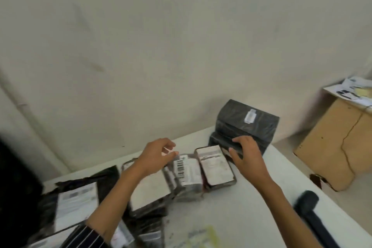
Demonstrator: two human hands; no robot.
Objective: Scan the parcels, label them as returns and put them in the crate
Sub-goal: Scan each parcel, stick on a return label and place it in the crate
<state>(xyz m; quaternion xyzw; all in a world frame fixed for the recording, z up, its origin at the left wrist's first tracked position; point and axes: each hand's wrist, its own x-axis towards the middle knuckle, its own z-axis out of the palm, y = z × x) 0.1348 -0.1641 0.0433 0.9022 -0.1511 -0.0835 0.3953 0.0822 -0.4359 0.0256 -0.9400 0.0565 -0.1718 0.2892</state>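
- A blurred black tool (307,200) lies at the right edge of the table (231,207).
- Labelled parcels (149,191) lie in a row across the table.
- The left hand (155,155) hovers, loosely curled, over the barcode parcel (187,171); whether it holds it cannot be told.
- The right hand (248,159) grips a black parcel (219,141) between thumb and fingers, at the foot of the stack (247,123).
- A box (332,147) stands off the table, to the right.

No word or number can be read. The white label (188,171) on the middle parcel (187,191) bears a barcode (180,167) (bars only, any digits blurred). The other parcels (215,167) and the papers (356,90) on the cardboard box (330,147) show only grey smears.
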